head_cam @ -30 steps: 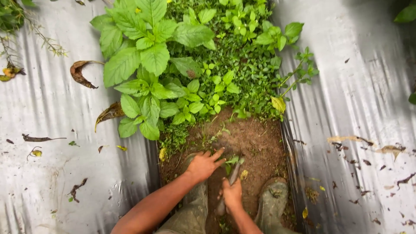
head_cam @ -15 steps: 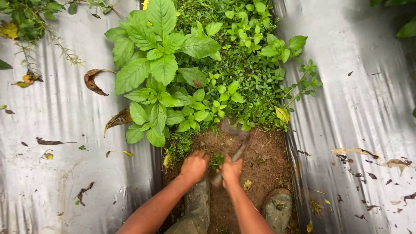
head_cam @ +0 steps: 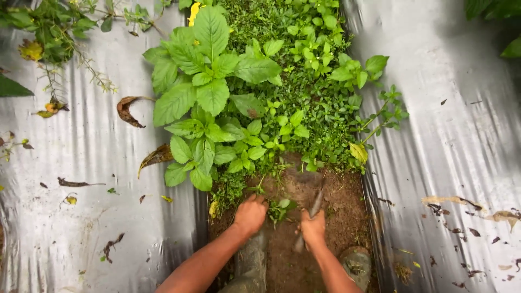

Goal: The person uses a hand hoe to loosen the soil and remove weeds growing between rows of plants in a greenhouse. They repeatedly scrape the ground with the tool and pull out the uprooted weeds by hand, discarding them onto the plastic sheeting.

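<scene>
Fingers of the left hand [head_cam: 251, 213] are curled shut around a small clump of weeds [head_cam: 278, 207] at the edge of the weed patch [head_cam: 271, 97]. Just right of that clump, the right hand [head_cam: 313, 228] is clenched around the handle of a small digging blade [head_cam: 316, 202], its tip at the bare soil [head_cam: 342, 203]. Silver plastic mulch [head_cam: 81, 179] flanks the patch on both sides. Below the hands, two muddy boots [head_cam: 355, 266] stand on the soil. The weeds look soft, light and easily torn, so holding them low near the roots seems safest.
</scene>
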